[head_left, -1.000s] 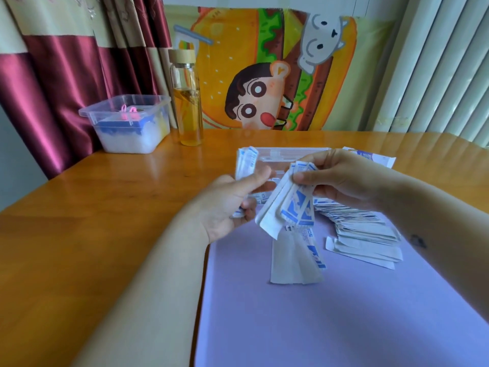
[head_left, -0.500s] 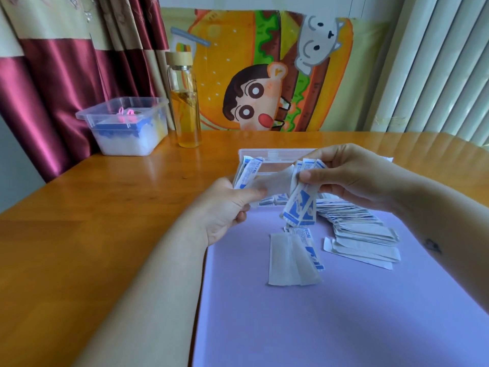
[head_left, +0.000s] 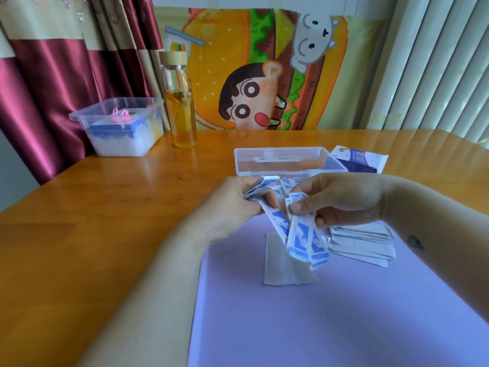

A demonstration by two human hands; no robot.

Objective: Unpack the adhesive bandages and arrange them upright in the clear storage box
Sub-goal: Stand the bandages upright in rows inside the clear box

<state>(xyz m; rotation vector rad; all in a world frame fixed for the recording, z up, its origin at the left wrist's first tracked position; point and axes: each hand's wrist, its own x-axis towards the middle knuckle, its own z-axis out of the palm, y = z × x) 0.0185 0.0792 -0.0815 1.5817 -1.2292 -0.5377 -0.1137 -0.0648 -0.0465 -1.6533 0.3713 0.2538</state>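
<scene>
While my view looks down over both forearms, I take the purple mat as reference; it lies on the wooden table. Nearest on the mat, toward its middle: two or three white-backed strips lying flat, partly covered by what hangs above them. Above the mat's far edge, both hands meet. Left hand: fingers closed around a fanned bundle of blue-and-white wrapped bandages, one strip trailing down from it. Right hand: thumb and fingers pinched on a hanging cluster of bandages, lower ends dangling just over the flat strips. Whether the two bundles touch, I cannot tell. At the mat's far right, under the right wrist: a loose stack of bandages, white side up. Beyond the mat's far edge, just behind the hands: clear storage box, lid up; some blue-printed bandages show at its near wall, count unclear. Right of the box: flattened bandage carton. Far left of the mat, well apart, near the curtain: lidded plastic tub and a glass bottle of amber liquid. Behind the table: a cartoon burger cloth
</scene>
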